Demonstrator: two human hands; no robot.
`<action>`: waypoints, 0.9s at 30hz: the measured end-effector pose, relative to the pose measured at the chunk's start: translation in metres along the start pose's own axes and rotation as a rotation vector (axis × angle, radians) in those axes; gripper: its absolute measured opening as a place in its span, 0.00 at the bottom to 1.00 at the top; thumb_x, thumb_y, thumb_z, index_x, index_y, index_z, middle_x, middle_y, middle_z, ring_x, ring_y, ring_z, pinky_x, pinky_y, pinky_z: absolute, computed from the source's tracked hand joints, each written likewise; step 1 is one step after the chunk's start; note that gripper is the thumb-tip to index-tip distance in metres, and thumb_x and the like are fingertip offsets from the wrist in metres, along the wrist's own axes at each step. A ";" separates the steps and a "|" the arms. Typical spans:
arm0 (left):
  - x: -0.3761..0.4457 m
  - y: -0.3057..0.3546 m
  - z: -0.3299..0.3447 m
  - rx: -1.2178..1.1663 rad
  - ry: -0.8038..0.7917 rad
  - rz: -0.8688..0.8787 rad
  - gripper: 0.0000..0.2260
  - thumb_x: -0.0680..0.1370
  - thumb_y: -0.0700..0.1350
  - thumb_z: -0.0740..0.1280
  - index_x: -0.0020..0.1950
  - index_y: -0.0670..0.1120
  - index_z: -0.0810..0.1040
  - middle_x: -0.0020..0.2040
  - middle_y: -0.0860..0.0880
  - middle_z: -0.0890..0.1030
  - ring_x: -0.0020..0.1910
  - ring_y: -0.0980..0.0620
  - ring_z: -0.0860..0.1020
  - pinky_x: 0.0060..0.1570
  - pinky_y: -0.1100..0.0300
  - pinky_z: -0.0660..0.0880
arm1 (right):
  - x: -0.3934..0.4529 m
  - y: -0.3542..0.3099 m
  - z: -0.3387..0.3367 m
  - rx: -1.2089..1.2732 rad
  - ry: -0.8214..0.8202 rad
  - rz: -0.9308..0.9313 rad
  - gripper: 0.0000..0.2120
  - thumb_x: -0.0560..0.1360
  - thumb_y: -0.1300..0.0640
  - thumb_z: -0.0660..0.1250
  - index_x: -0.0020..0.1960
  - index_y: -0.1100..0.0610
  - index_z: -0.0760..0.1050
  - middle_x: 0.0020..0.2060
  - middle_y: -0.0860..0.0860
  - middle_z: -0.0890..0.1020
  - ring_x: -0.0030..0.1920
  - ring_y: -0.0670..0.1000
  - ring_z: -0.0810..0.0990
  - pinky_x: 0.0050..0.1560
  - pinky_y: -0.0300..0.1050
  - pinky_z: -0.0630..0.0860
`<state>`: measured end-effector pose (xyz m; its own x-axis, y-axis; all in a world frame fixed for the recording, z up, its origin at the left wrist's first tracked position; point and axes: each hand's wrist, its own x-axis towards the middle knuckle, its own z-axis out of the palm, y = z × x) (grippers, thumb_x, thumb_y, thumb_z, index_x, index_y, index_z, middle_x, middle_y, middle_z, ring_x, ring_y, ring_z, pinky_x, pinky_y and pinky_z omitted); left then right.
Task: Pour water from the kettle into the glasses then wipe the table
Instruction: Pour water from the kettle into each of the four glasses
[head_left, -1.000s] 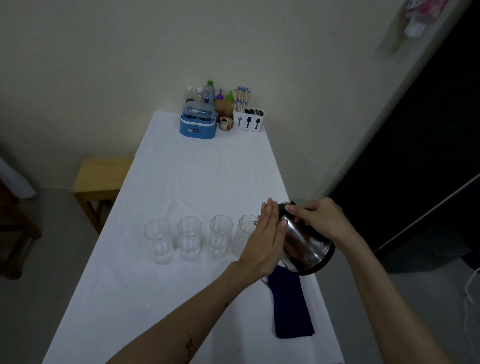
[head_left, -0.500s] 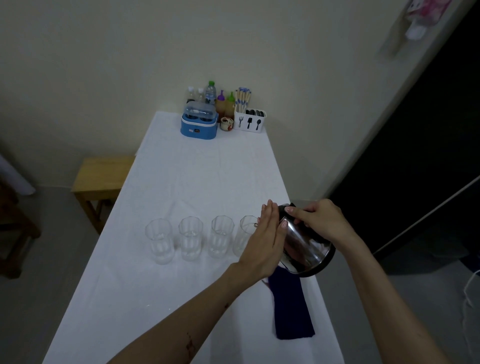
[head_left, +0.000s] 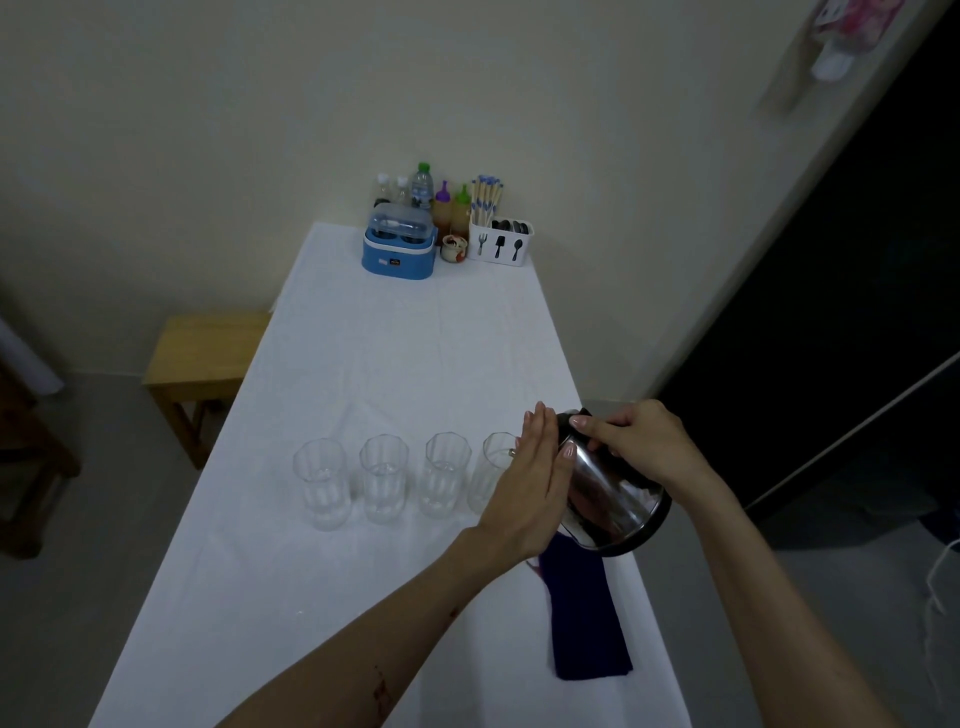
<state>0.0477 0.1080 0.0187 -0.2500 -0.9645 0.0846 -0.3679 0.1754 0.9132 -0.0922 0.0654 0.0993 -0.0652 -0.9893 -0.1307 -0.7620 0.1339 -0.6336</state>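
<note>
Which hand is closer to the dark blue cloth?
Left. The left hand hovers just above the blue cloth's far end, flat against the kettle. The right hand grips the kettle's top, farther away.

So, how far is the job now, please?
Nothing looks finished. In hand: the right hand tips the kettle toward the rightmost glass, with the left hand flat against the kettle's side; no stream of water shows. The other three glasses look nearly empty. Left: filling all four, then wiping the table with the dark blue cloth.
</note>
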 end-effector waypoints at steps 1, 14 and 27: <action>0.000 0.000 0.000 0.000 -0.001 0.000 0.25 0.85 0.51 0.45 0.79 0.46 0.42 0.80 0.52 0.41 0.78 0.58 0.40 0.75 0.62 0.41 | 0.000 0.000 0.000 0.000 -0.001 0.003 0.22 0.72 0.41 0.74 0.38 0.61 0.85 0.28 0.55 0.79 0.31 0.51 0.76 0.34 0.42 0.70; 0.000 -0.001 -0.003 0.002 -0.026 -0.006 0.25 0.84 0.51 0.45 0.79 0.46 0.42 0.79 0.52 0.41 0.78 0.58 0.40 0.75 0.62 0.41 | -0.002 -0.002 0.001 0.004 -0.008 -0.004 0.20 0.72 0.41 0.74 0.35 0.58 0.85 0.27 0.55 0.79 0.29 0.53 0.76 0.32 0.43 0.71; 0.000 -0.005 -0.002 0.019 -0.038 0.023 0.25 0.85 0.50 0.46 0.79 0.45 0.43 0.80 0.50 0.41 0.78 0.56 0.40 0.72 0.67 0.39 | -0.007 0.001 0.002 0.021 -0.006 0.004 0.20 0.73 0.41 0.73 0.35 0.58 0.85 0.31 0.59 0.83 0.31 0.52 0.78 0.33 0.42 0.71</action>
<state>0.0512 0.1068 0.0146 -0.2925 -0.9520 0.0900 -0.3784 0.2017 0.9034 -0.0912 0.0722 0.0976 -0.0642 -0.9884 -0.1375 -0.7483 0.1388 -0.6487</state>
